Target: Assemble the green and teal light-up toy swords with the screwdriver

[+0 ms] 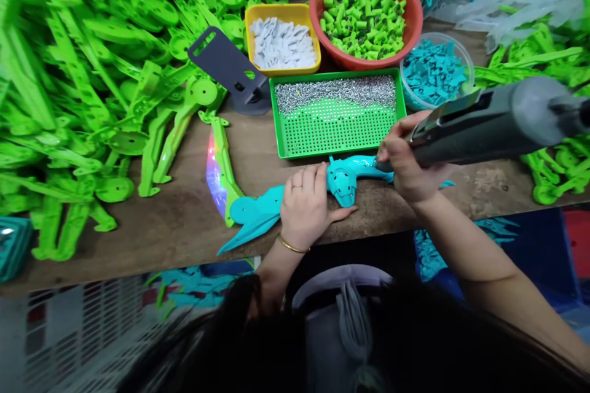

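A curved toy bow point(343, 178), teal in the middle with a green limb and a glowing multicoloured strip at its left end, lies on the wooden bench. My left hand point(305, 204) presses on its teal body, fingers wrapped over the part left of the central block. Gripped in my right hand point(408, 163) is a dark grey electric screwdriver point(479, 126), tilted with its tip down at the teal arm right of the block. The screwdriver's tip and that stretch of the bow are partly hidden by my fingers.
Beyond the bow sits a green perforated tray point(336, 135) of small screws. Around it are a yellow tub point(318, 64) of white pieces, a red bowl point(417, 24) of green cylinders and a clear tub point(468, 77) of teal pieces. Green parts point(115, 55) heap up left; a grey stand point(230, 67) stands nearby.
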`<state>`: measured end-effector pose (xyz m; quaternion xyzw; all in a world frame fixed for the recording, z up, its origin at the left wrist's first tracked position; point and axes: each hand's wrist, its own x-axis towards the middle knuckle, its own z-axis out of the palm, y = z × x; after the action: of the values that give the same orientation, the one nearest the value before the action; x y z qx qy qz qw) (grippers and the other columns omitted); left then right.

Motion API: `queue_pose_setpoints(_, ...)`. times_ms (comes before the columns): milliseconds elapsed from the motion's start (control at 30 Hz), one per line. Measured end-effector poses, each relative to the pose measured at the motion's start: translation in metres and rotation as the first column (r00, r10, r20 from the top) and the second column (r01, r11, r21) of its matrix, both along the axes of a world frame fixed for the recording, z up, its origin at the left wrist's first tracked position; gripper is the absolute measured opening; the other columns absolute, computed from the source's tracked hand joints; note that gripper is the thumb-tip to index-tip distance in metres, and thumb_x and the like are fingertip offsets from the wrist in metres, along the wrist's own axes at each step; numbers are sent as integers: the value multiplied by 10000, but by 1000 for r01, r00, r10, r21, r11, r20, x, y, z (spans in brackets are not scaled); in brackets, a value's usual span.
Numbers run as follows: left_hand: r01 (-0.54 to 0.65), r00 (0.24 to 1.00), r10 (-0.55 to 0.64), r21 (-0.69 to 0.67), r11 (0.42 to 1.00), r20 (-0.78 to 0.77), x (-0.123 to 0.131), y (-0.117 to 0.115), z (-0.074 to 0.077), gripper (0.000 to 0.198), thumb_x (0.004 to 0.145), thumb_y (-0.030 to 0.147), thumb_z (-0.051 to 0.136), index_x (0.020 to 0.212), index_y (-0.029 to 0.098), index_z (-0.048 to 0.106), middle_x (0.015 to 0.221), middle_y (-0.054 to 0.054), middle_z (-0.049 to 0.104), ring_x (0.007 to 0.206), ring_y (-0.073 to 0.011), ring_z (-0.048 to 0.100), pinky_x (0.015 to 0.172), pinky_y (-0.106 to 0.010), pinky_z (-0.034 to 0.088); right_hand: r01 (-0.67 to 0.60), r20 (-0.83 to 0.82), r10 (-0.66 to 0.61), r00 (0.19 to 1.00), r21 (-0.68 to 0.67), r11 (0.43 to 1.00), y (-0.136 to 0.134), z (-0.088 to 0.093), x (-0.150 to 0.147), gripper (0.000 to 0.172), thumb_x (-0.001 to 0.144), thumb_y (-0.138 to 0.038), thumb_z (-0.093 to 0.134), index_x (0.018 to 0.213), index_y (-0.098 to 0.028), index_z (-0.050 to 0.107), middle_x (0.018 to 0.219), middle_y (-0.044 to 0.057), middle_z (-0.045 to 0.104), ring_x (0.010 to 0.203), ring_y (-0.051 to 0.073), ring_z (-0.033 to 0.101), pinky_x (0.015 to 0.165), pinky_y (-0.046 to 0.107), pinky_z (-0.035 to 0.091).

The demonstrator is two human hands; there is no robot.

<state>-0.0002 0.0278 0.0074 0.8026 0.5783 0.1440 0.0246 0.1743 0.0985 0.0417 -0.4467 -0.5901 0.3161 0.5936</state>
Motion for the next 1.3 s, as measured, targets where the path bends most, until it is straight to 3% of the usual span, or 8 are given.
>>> queue_pose_setpoints(167,6,999,-4,-53,999,33,-2,0,2,997,709,805,525,1322,18,510,1209,-237,606,1053,-344,554,892,-440,406,45,-53,-40,998,88,995,9,20,-6,228,778,-413,718,893,-272,580,720,-75,609,486,77,562,501,272,558)
queue_pose_setpoints(300,34,997,-29,-78,996,68,-12,-4,5,987,706,792,545,1322,23,498,1194,-231,605,1061,-350,550,901,-449,424,165,-164,-134,977,188,968,42,38,-16,273,779,-477,707,887,-260,582,817,-65,624,467,45,550,410,218,461)
queue_pose_setpoints(533,19,999,-15,-103,994,43,-30,-13,9,966,683,755,617,1330,51,486,1177,-218,612,1069,-350,555,922,-453,436,289,36,-295,955,120,950,100,7,-40,552,744,-814,427,890,-281,429,730,-28,602,497,77,504,479,287,465)
queue_pose_setpoints(700,17,997,-9,-95,995,81,-31,-13,7,971,691,761,602,1346,54,485,1178,-223,613,1076,-353,554,931,-464,427,293,-16,-293,956,78,953,104,-8,-43,608,668,-862,460,893,-297,446,695,-40,592,501,105,495,511,330,467)
queue_pose_setpoints(900,19,999,-17,-49,999,43,-28,-12,6,1000,668,785,592,1297,10,520,1158,-220,621,1041,-345,561,921,-442,422,218,89,-215,973,-27,976,107,-18,-33,613,741,-821,438,1134,-352,481,832,-32,672,616,141,548,646,377,525)
queue_pose_setpoints(1033,10,999,-8,-52,999,42,-29,-12,5,1012,652,806,578,1292,24,519,1161,-214,620,1037,-338,565,919,-434,422,104,106,-104,989,8,995,108,-18,-31,541,817,-761,403,1153,-340,454,906,-23,672,621,112,547,627,329,519)
queue_pose_setpoints(1167,37,996,-24,-155,987,86,-29,-10,16,1054,625,782,626,1353,39,456,1236,-224,572,1135,-356,524,973,-460,414,211,-57,-203,977,204,956,105,-6,-30,476,777,-717,550,961,-282,495,824,-23,624,506,80,507,472,293,447)
queue_pose_setpoints(1300,94,992,-84,-118,989,94,-2,3,35,945,704,719,622,1340,39,463,1289,-235,537,1203,-373,469,1031,-493,365,253,36,-263,964,176,952,105,-3,-31,526,798,-766,452,985,-277,501,870,-4,652,560,106,562,502,311,464)
